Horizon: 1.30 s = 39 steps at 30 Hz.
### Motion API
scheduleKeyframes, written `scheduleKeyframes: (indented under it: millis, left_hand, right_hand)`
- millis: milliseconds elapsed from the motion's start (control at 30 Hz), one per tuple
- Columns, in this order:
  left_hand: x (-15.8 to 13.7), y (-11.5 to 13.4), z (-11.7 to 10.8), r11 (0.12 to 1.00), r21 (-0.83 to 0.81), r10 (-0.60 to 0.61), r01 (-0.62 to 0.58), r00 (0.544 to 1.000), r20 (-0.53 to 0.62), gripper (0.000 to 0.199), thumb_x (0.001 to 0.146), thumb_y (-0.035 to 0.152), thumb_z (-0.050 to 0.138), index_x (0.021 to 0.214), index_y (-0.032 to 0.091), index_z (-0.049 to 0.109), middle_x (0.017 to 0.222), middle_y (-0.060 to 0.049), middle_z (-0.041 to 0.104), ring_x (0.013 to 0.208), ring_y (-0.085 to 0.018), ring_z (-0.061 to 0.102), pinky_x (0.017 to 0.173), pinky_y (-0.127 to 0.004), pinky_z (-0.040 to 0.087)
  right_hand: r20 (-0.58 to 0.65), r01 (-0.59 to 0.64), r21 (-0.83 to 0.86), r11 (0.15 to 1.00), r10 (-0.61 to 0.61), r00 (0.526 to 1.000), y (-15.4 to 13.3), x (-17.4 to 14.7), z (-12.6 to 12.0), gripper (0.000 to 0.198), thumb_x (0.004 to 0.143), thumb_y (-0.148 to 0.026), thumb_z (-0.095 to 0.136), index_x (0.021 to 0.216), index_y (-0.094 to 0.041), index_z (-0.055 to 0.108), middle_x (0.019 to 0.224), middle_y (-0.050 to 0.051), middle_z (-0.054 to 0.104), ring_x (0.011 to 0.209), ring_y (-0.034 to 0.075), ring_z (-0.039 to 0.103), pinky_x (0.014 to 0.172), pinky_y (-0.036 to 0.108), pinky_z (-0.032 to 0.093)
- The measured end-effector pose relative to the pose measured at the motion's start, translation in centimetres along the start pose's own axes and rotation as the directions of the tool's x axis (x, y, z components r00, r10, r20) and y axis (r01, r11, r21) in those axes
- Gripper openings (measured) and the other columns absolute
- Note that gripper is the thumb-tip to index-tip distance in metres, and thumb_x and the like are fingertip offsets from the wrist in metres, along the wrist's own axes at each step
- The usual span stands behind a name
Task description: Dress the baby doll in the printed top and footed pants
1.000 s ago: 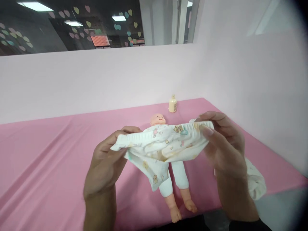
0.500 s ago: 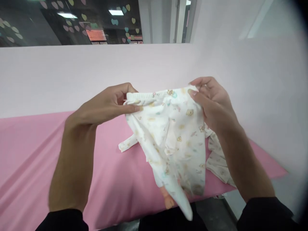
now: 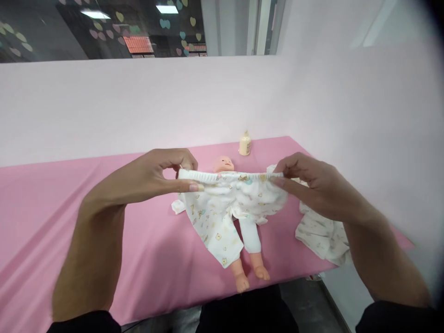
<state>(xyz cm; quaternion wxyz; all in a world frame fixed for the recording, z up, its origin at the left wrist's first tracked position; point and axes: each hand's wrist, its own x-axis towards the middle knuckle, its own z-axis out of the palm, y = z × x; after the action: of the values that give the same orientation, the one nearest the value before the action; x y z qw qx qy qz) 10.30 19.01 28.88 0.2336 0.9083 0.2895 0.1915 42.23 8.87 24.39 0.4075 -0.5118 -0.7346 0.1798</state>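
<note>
Soft, off-white baby pants, scattered with tiny bear prints and yellow and teal flecks, are hanging above a worktop covered in smooth pink sheeting, its surface rippling into long creases toward nine o'clock. The gathered, ribbed waistband is stretching almost straight across between two hands, while one wrinkled leg is tapering down toward six o'clock and the other is bunching into rounded folds toward four.

At the nine o'clock end, the person's left hand is gripping the waistband, half open at the web, its thumb lying flat along the front and its fingers curling over the edge. At the three o'clock end, the right hand is pinching the band more closely between thumb and fingers.

Beneath and beyond the cloth, a doll is lying on its back, its torso mostly hidden. Its smooth, rounded head is showing at twelve o'clock, and its white-covered leg and bare, glossy feet are pointing toward five. A cream pump bottle is standing upright near one o'clock, and a crumpled heap of printed cloth is resting between three and four, partly behind the right forearm.
</note>
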Motion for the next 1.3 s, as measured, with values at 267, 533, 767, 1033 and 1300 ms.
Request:
scheduleKeyframes:
  millis: [267, 533, 767, 1033, 1300]
  left_hand:
    - [-1.4, 3.1, 2.0, 0.906, -0.199, 0.349, -0.375, 0.925, -0.151, 0.021, 0.082, 0.029, 0.073, 0.068, 0.021, 0.060, 0.092, -0.006, 0.063, 0.081, -0.017, 0.060, 0.070, -0.031, 0.049]
    - [0.9, 6.2, 5.9, 0.749, -0.530, 0.245, -0.397, 0.909, -0.336, 0.038, 0.091, 0.048, 0.062, 0.067, 0.020, 0.053, 0.060, 0.000, 0.052, 0.057, -0.012, 0.051, 0.057, -0.029, 0.046]
    - [1.5, 7.2, 8.9, 0.853, -0.423, 0.238, -0.305, 0.950, -0.203, 0.018, 0.088, 0.036, 0.069, 0.082, 0.020, 0.067, 0.081, -0.002, 0.058, 0.075, -0.012, 0.053, 0.065, -0.026, 0.044]
    - [1.1, 6.2, 10.8, 0.875, -0.448, 0.122, -0.185, 0.979, -0.165, 0.017, 0.088, 0.039, 0.067, 0.081, 0.023, 0.068, 0.106, -0.006, 0.050, 0.107, -0.020, 0.050, 0.091, -0.034, 0.047]
    - [2.7, 4.2, 11.8, 0.888, -0.457, -0.030, -0.059, 0.982, -0.185, 0.027, 0.092, 0.042, 0.061, 0.077, 0.020, 0.059, 0.098, -0.004, 0.051, 0.097, -0.017, 0.051, 0.086, -0.031, 0.044]
  right_hand:
    - [0.202, 0.161, 0.178, 0.971, -0.196, 0.960, 0.0, -2.6, -1.2, 0.010, 0.093, -0.034, 0.060, 0.089, -0.024, 0.061, 0.096, 0.006, 0.064, 0.089, 0.021, 0.062, 0.079, 0.037, 0.052]
    - [0.075, 0.112, 0.387, 0.915, -0.153, 0.985, -2.6, -5.1, -1.9, 0.010, 0.093, -0.024, 0.061, 0.101, -0.028, 0.064, 0.101, 0.005, 0.066, 0.096, 0.022, 0.064, 0.080, 0.036, 0.055]
    - [0.253, 0.014, 0.234, 0.972, -0.075, 0.965, -4.2, -3.9, 0.0, 0.030, 0.081, -0.037, 0.076, 0.108, -0.028, 0.066, 0.106, 0.004, 0.067, 0.104, 0.023, 0.062, 0.088, 0.037, 0.053]
    - [0.201, -0.075, 0.309, 0.948, 0.012, 0.980, -2.8, -3.3, 2.6, 0.023, 0.084, -0.040, 0.072, 0.097, -0.024, 0.062, 0.093, 0.004, 0.065, 0.086, 0.018, 0.061, 0.073, 0.032, 0.052]
    - [0.038, -0.125, 0.155, 0.980, 0.120, 0.992, -2.5, -2.8, 2.9, 0.022, 0.088, -0.042, 0.067, 0.081, -0.022, 0.062, 0.086, 0.004, 0.065, 0.080, 0.017, 0.059, 0.069, 0.030, 0.049]
